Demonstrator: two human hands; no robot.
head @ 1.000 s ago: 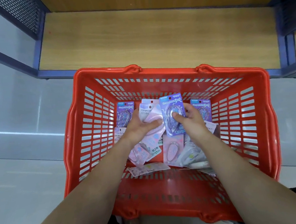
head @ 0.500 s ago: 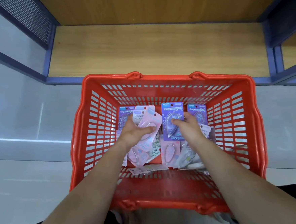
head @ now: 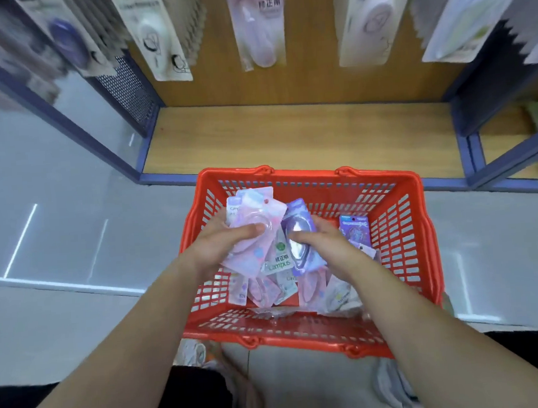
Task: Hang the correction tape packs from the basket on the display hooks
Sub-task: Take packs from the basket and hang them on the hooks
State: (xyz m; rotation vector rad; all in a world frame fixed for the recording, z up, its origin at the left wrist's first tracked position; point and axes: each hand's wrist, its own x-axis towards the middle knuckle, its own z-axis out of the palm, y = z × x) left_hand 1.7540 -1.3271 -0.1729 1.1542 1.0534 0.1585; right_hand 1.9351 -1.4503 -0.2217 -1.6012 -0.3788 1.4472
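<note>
Head view, hands grip packs, over basket rim

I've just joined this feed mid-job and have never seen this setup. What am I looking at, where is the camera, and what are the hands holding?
There is no machine here. You see a person's two bare arms, filmed by one wide-angle camera worn on their head and looking down. The left hand grips a few pink packs, and the right hand grips a purple pack. Both hands are over a red basket on the floor, with more loose packs lying inside. Beyond it is a wooden shelf, and above that are hanging packs, which are blurred.
</note>
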